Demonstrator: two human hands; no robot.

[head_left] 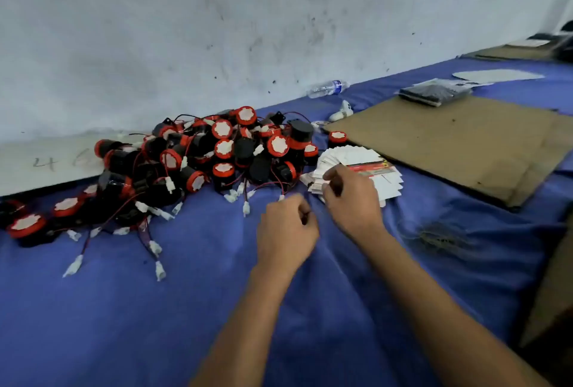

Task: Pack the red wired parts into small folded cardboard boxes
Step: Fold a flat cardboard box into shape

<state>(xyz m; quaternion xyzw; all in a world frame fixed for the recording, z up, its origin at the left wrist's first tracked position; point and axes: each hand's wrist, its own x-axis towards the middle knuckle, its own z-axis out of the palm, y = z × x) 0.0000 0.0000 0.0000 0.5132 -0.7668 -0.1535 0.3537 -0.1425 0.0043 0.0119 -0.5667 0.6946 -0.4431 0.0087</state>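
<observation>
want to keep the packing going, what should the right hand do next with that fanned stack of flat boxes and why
Probably peel one flat box off the fanned stack of flat boxes and lift it clear to fold. The right hand already rests on the stack's near edge with fingers curled at it, the left hand is curled beside it, apparently empty, and the pile of red wired parts lies unpacked just left.

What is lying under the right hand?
Under the right hand lies a fanned stack of flat white cardboard boxes on the blue cloth. The hand covers the stack's near-left part, so that part cannot be seen.
</observation>
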